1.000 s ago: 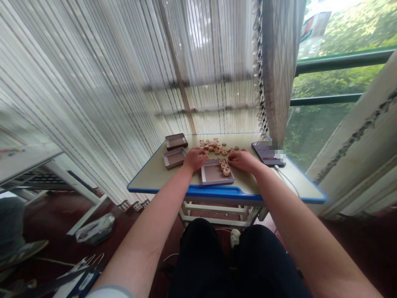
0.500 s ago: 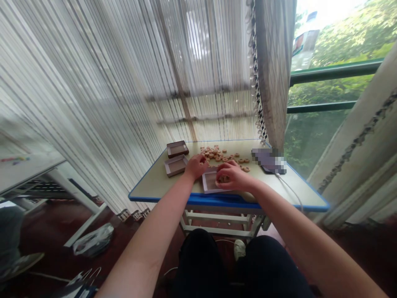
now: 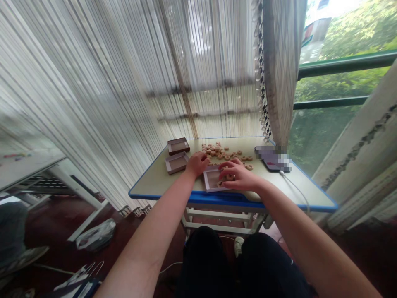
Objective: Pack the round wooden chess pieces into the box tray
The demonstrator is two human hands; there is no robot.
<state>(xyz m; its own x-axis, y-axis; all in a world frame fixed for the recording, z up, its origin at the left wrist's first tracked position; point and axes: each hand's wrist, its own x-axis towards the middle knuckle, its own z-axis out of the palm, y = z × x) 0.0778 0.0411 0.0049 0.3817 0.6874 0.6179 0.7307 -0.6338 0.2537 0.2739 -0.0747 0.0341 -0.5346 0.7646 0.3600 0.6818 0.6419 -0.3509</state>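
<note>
Small round wooden pieces with markings, like Chinese chess pieces (image 3: 214,150), lie in a loose heap across the tabletop. At the heap's left edge is my left hand (image 3: 197,163), its fingers curled together against the pieces; what they hold, if anything, is hidden. A shallow open box (image 3: 212,179) sits at the table's front edge. Over its right side, my right hand (image 3: 240,174) has its fingers apart. Beneath those fingers a few wooden pieces (image 3: 220,183) rest inside the box, partly covered by the hand.
To the left on the table (image 3: 151,182) are a second shallow tray (image 3: 177,162) and a dark-rimmed box (image 3: 178,146). A phone (image 3: 273,159) with a white cable (image 3: 294,185) lies at the right. Curtains (image 3: 130,82) hang behind. A plastic bag (image 3: 96,235) is on the floor.
My right hand's fingers have spread from a closed grasp, and wooden pieces now show in the box below them. My left hand stays by the heap. The view has shifted slightly.
</note>
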